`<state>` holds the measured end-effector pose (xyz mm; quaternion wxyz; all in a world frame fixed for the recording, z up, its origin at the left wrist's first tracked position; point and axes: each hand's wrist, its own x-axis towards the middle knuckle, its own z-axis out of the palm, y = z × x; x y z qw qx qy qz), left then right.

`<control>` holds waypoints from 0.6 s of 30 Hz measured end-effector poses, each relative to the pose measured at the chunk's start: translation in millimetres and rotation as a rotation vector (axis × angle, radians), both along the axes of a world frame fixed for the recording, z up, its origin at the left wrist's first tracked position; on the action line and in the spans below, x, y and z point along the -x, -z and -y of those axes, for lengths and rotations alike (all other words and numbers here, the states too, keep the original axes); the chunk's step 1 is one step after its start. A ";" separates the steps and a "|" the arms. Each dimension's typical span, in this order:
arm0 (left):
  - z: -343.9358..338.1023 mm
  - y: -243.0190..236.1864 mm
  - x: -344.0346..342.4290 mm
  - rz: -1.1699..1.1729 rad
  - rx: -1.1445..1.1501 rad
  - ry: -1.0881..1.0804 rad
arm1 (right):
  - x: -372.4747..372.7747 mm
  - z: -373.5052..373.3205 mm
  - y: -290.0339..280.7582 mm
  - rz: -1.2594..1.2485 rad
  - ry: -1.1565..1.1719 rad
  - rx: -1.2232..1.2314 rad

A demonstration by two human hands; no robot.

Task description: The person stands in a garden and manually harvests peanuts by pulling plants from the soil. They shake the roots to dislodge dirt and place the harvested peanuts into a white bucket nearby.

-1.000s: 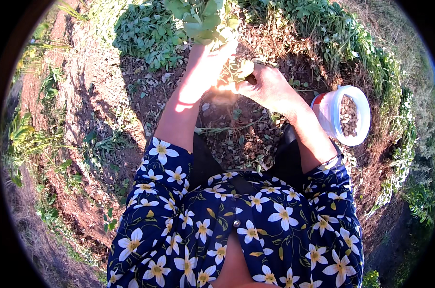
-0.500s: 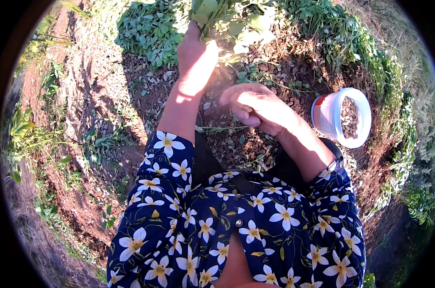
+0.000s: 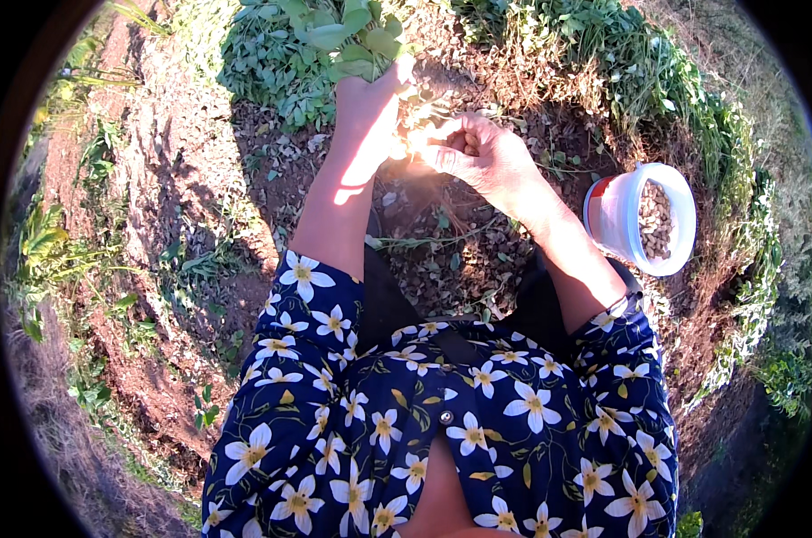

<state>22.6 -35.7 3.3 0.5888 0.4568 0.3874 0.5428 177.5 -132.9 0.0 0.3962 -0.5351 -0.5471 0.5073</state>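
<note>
My left hand [image 3: 363, 117] is closed round the stems of a leafy green peanut plant [image 3: 356, 40], whose leaves stick out beyond the far side of the fist. Its root end, toward my right hand, is washed out by bright sunlight. Close beside it, my right hand [image 3: 500, 166] has its fingers curled over a few peanuts [image 3: 465, 142] in the palm. The right thumb and fingertips reach to the plant's root end; what they pinch there is lost in glare. To the right stands a white plastic bucket [image 3: 610, 220], tilted in view, with many unshelled peanuts [image 3: 655, 224] inside.
A heap of cut green plants [image 3: 271, 63] lies at the far left of my hands. Another long row of pulled plants [image 3: 639, 76] curves along the far right. Brown soil [image 3: 424, 269] with scattered leaves lies below my hands. Low weeds [image 3: 43, 238] grow at the left.
My left hand has turned and brought the plant's root end nearer. The right hand has moved up and left to meet it, and peanuts now show in its palm.
</note>
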 end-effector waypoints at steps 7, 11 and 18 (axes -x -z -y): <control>-6.0 -4.5 6.6 -0.402 -0.104 -0.118 | 7.8 3.3 -43.0 0.219 -0.129 -0.104; -8.6 10.4 -5.7 -0.502 -0.131 -0.161 | 10.8 15.9 -47.2 -0.001 -0.153 -0.003; -21.1 10.2 17.1 -0.456 -0.099 -0.295 | -4.3 26.8 -61.4 -0.559 -0.027 0.153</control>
